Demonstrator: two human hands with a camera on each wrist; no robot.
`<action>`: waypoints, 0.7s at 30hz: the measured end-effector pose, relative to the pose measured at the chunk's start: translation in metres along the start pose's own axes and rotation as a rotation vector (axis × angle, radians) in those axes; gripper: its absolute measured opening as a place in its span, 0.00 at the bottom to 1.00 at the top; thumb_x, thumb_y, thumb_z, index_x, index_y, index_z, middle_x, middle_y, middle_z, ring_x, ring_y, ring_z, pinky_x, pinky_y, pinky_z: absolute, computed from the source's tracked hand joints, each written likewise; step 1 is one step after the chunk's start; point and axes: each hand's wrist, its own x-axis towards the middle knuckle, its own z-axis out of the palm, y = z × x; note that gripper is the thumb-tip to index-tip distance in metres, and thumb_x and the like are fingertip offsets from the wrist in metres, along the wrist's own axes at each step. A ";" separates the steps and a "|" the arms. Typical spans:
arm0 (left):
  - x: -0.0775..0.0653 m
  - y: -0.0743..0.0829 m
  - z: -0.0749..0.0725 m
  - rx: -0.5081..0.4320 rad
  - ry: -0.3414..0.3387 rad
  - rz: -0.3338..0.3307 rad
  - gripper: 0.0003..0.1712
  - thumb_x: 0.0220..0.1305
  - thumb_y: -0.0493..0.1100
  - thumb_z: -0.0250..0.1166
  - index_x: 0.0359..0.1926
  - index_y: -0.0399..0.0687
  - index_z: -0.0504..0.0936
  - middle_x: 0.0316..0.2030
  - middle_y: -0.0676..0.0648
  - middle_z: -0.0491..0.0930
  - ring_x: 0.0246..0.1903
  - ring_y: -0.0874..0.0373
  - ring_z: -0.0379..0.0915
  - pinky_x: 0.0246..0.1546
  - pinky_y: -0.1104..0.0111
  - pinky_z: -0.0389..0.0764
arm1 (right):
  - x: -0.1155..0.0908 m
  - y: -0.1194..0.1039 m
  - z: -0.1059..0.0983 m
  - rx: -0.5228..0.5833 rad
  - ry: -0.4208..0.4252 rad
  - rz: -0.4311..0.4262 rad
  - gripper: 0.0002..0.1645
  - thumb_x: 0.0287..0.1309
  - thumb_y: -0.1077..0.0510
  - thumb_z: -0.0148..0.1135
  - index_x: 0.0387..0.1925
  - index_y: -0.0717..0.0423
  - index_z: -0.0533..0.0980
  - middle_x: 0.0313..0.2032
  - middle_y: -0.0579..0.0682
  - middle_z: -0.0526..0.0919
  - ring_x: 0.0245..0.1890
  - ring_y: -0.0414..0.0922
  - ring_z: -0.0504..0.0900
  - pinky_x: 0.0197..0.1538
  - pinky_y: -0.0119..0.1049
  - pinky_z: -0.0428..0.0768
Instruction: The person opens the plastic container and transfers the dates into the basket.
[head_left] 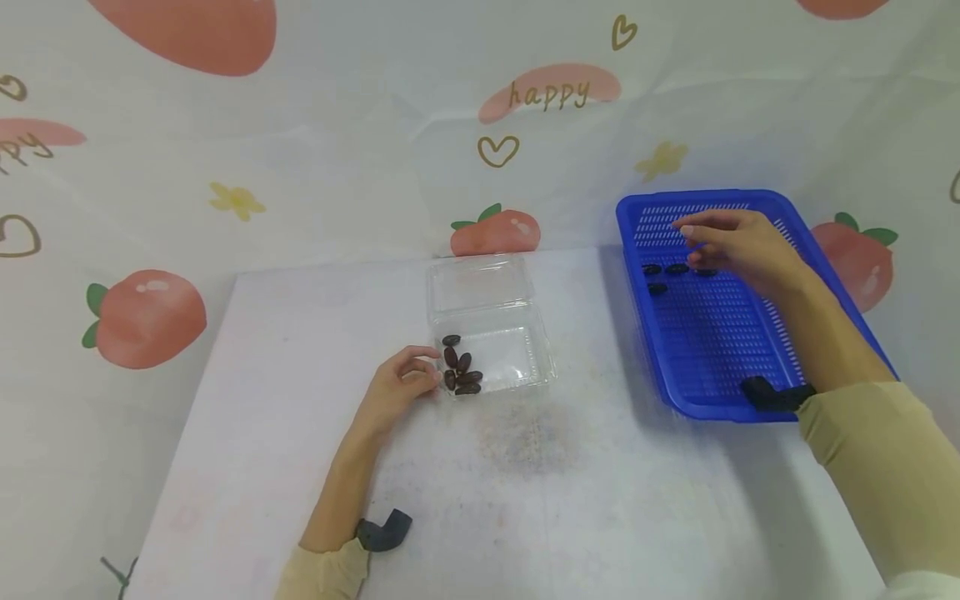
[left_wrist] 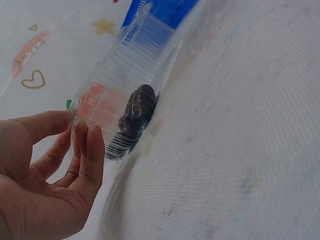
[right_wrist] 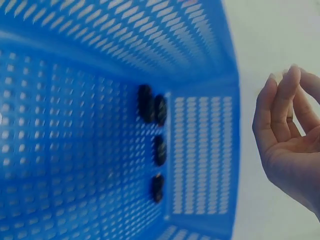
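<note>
My left hand (head_left: 400, 385) pinches the left edge of a clear plastic clamshell box (head_left: 517, 350), as the left wrist view also shows. The box lies with its lid (head_left: 480, 283) folded back. Several dark brown dates (head_left: 468, 377) are gathered at the box's left side. Over the far part of a blue plastic basket (head_left: 667, 367) hovers my right hand (head_left: 738, 246), its fingers loosely bent and nothing visible between them. On the basket's floor below it lie several more dates (right_wrist: 160, 150), close to one end wall.
Both box and basket stand on a white-covered table (head_left: 600, 517), the basket at the right. A printed cloth (head_left: 360, 100) with fruit and hearts hangs behind. Dark straps (head_left: 384, 531) sit on both wrists near the sleeves.
</note>
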 end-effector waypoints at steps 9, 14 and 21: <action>0.002 -0.001 -0.001 0.003 -0.002 0.007 0.20 0.64 0.33 0.65 0.58 0.37 0.76 0.36 0.44 0.76 0.32 0.56 0.79 0.41 0.67 0.82 | -0.014 -0.030 0.036 -0.095 -0.044 -0.068 0.20 0.67 0.50 0.62 0.56 0.54 0.80 0.43 0.45 0.84 0.36 0.44 0.86 0.43 0.31 0.84; 0.002 -0.002 -0.001 -0.013 -0.011 0.011 0.21 0.64 0.33 0.65 0.58 0.37 0.76 0.37 0.44 0.76 0.29 0.56 0.77 0.37 0.66 0.82 | -0.021 -0.038 0.057 -0.141 -0.052 -0.060 0.25 0.66 0.47 0.62 0.58 0.57 0.78 0.46 0.51 0.84 0.37 0.45 0.86 0.44 0.31 0.84; 0.002 -0.003 -0.001 -0.023 -0.014 0.013 0.21 0.64 0.33 0.65 0.58 0.36 0.76 0.36 0.44 0.77 0.28 0.57 0.77 0.37 0.67 0.82 | -0.032 -0.043 0.086 -0.138 -0.076 -0.075 0.22 0.66 0.49 0.63 0.56 0.56 0.79 0.44 0.50 0.84 0.37 0.48 0.86 0.45 0.33 0.84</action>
